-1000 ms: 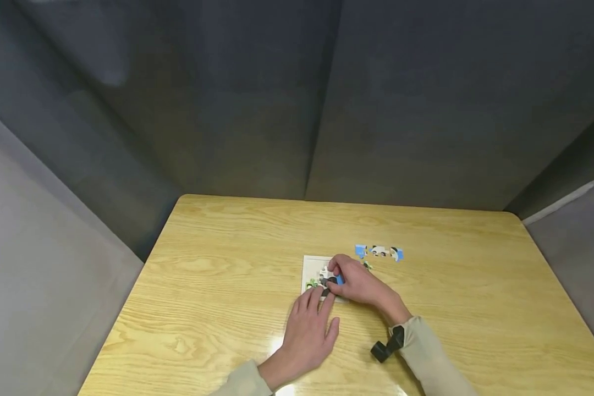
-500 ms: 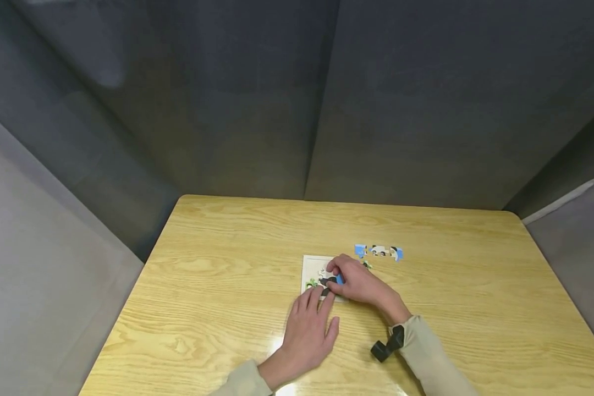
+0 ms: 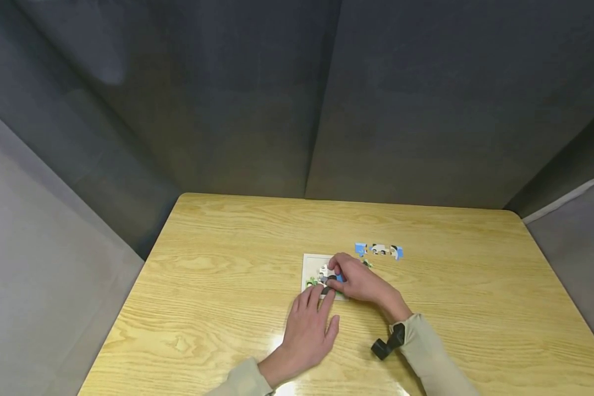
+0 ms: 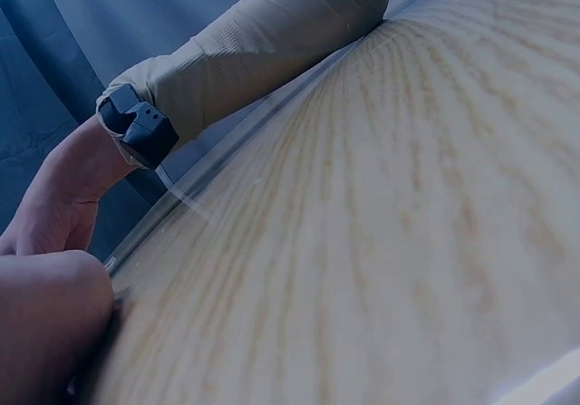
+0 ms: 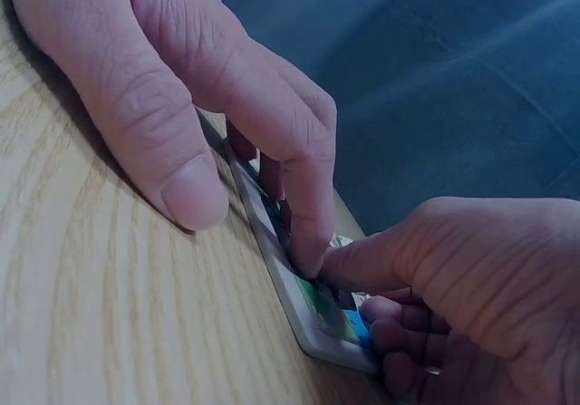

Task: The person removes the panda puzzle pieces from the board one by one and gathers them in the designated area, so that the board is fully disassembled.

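Observation:
A small jigsaw puzzle tray (image 3: 311,265) with a pale rim lies on the table, its lower part covered with pieces in green, white, black and blue. My left hand (image 3: 309,333) rests with fairly straight fingers on the tray's near edge and the pieces there. At the tray's right side my right hand (image 3: 358,281) curls thumb and fingers around a puzzle piece (image 3: 339,278) with blue on it. In the right wrist view the right thumb meets the left index fingertip over the tray, and the fingers partly hide the pieces.
Behind the right hand lie several loose pieces: a blue one (image 3: 360,249), a panda-face one (image 3: 378,250), a blue and white one (image 3: 397,252), and a green one (image 3: 367,264) partly behind the hand. Dark curtains (image 3: 247,110) stand beyond the table (image 3: 218,264).
Both hands keep almost the same place. A white and grey piece beside the right fingertips shifts slightly within the tray.

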The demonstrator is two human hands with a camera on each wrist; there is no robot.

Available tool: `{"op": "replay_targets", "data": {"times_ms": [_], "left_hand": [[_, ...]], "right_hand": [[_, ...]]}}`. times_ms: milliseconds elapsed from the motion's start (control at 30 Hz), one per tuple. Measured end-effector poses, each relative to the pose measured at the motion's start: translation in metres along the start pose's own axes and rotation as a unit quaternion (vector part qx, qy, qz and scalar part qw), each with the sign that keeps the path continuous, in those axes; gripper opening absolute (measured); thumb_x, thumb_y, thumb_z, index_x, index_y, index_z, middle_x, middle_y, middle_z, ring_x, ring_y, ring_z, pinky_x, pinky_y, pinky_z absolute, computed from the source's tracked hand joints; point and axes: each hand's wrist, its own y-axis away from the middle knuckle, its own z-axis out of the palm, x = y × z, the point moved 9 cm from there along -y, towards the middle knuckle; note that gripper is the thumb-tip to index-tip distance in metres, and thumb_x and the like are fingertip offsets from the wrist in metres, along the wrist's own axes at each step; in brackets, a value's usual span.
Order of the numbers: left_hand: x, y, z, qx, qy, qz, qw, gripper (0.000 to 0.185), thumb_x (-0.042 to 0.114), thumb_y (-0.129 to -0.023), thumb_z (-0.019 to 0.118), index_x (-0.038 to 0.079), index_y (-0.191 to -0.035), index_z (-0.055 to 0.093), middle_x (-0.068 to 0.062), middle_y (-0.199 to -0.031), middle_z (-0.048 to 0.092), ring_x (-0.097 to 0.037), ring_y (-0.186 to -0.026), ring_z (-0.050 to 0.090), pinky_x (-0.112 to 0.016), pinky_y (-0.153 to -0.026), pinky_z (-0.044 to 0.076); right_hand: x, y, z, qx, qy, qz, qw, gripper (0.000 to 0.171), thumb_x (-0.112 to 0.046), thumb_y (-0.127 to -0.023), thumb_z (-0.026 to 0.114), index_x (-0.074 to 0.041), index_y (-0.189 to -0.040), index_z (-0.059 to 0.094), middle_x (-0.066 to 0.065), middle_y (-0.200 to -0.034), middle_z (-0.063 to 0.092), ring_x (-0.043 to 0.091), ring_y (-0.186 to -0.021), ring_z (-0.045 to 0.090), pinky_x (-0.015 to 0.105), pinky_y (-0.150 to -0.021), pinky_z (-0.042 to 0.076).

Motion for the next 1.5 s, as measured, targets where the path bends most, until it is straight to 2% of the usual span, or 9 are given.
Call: {"op": "replay_targets", "data": {"times_ms": [267,567,833,1033,1267,1500], "left_hand": [[-0.0001,-0.0012,-0.0007,-0.002,0.000,0.002,1.0000,0.052,0.042,-0.108,0.044,0.015,-0.153,0.050,-0.011,-0.154,0.043,-0.031,-0.144,0.038,-0.047,-0.115,0.037],[0.0004,-0.0015,0.0008,0.001,0.001,0.002,1.0000,0.052,0.042,-0.108,0.045,0.015,-0.152,0.050,-0.010,-0.153,0.043,-0.030,-0.143,0.038,-0.047,-0.115,0.037],[-0.0003,-0.0010,0.0034,-0.010,0.007,-0.001,0.9999,0.053,0.043,-0.109,0.043,0.016,-0.154,0.048,-0.009,-0.154,0.041,-0.030,-0.144,0.036,-0.047,-0.115,0.037],[-0.0013,0.0001,0.0030,-0.010,0.003,-0.003,0.9999,0.053,0.043,-0.108,0.044,0.016,-0.154,0.048,-0.009,-0.154,0.041,-0.030,-0.144,0.036,-0.047,-0.115,0.037],[-0.0008,-0.0003,0.0021,-0.010,0.005,-0.001,0.9999,0.053,0.043,-0.108,0.042,0.016,-0.154,0.048,-0.010,-0.154,0.041,-0.030,-0.144,0.036,-0.047,-0.116,0.037],[-0.0012,0.0000,0.0018,-0.014,0.007,-0.003,0.9999,0.052,0.043,-0.109,0.042,0.016,-0.153,0.049,-0.010,-0.154,0.040,-0.030,-0.145,0.036,-0.047,-0.116,0.036]], "right_hand": [[-0.0033,-0.0009,-0.0025,0.007,0.006,0.010,1.000,0.026,-0.017,-0.093,0.079,-0.008,-0.108,0.060,0.001,-0.091,0.058,0.011,-0.076,0.050,0.027,-0.069,0.046],[-0.0040,0.0001,-0.0035,0.009,-0.004,0.000,1.000,0.024,-0.016,-0.094,0.079,-0.008,-0.109,0.062,0.001,-0.093,0.060,0.013,-0.078,0.053,0.028,-0.072,0.047],[-0.0017,-0.0010,-0.0055,0.017,-0.057,-0.012,0.998,0.026,-0.008,-0.089,0.082,-0.008,-0.107,0.063,-0.001,-0.077,0.059,0.008,-0.065,0.053,0.025,-0.058,0.047],[0.0014,-0.0024,-0.0043,0.022,-0.082,-0.011,0.996,0.026,-0.003,-0.086,0.081,-0.006,-0.105,0.065,-0.004,-0.079,0.064,0.006,-0.067,0.057,0.024,-0.061,0.051],[0.0046,-0.0027,-0.0040,0.021,-0.080,0.002,0.997,0.027,-0.003,-0.083,0.082,-0.005,-0.106,0.068,-0.002,-0.082,0.067,0.006,-0.067,0.058,0.023,-0.061,0.051],[0.0048,-0.0029,-0.0041,0.033,-0.062,-0.006,0.998,0.026,-0.005,-0.080,0.082,-0.005,-0.103,0.069,-0.001,-0.079,0.067,0.004,-0.067,0.058,0.023,-0.061,0.052]]}}
